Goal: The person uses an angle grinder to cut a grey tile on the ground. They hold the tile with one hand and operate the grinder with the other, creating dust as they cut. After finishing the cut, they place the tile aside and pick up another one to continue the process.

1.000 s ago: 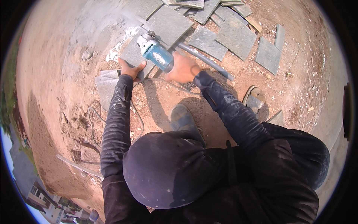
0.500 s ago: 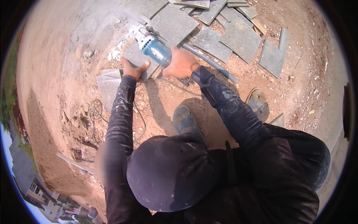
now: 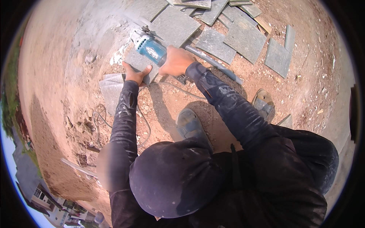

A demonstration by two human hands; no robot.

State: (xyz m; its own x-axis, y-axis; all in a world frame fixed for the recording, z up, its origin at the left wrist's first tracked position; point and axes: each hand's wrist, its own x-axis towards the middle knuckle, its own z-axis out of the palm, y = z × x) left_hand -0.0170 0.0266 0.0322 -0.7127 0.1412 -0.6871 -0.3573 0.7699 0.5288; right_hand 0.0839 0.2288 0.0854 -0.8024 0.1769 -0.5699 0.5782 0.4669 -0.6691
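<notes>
My right hand point(image 3: 177, 61) is wrapped round the rear of a teal angle grinder point(image 3: 151, 50). The grinder's metal head sits over a grey stone tile point(image 3: 137, 59), and pale dust streams off beyond it. At the tile's near edge, my left hand point(image 3: 136, 74) grips it with the thumb lying on top and the fingers spread to the left. Part of that hand's grip is hidden. Several smaller tile pieces point(image 3: 111, 91) lie beside the left wrist.
A large grey tile point(image 3: 175, 26) lies just right of the grinder. More flat tiles point(image 3: 245, 41) are scattered at the far right. A grey pipe point(image 3: 215, 62) rests on the dirt near my right forearm. A cord point(image 3: 146, 127) loops over the ground near my sandalled foot point(image 3: 190, 123).
My right hand and the angle grinder have shifted a little to the left across the tile. The left hand keeps nearly the same place on the tile's edge.
</notes>
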